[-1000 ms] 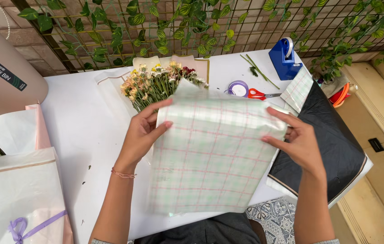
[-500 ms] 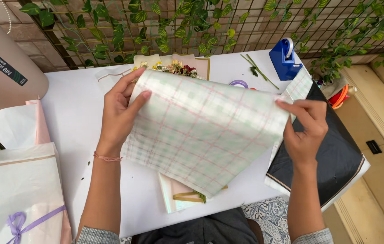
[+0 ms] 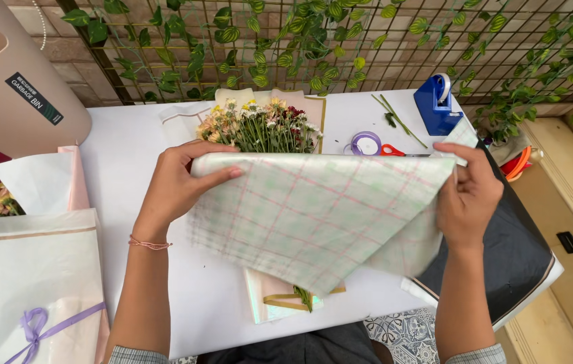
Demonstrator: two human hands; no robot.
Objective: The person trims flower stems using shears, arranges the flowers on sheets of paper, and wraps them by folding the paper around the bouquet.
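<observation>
My left hand [image 3: 180, 180] and my right hand [image 3: 470, 193] hold a translucent checked wrapping sheet [image 3: 313, 216] stretched between them, folded over and lifted above the white table [image 3: 124, 162]. Under the sheet lies a bouquet of small mixed flowers [image 3: 259, 128] in pale wrapping, its blooms pointing away from me. The stems and lower wrap [image 3: 279, 300] stick out below the sheet's hanging corner.
A blue tape dispenser [image 3: 435, 104], a purple ribbon roll [image 3: 366, 143] and red-handled scissors [image 3: 391, 150] lie at the back right. A dark sheet [image 3: 516, 256] covers the right edge. Wrapped packages [image 3: 43, 283] sit left, beside a pink bin [image 3: 13, 81]. An ivy trellis [image 3: 313, 40] stands behind.
The checked sheet has been lifted off the table and turned over, held wider between both hands. The bouquet's stems now show beneath it.
</observation>
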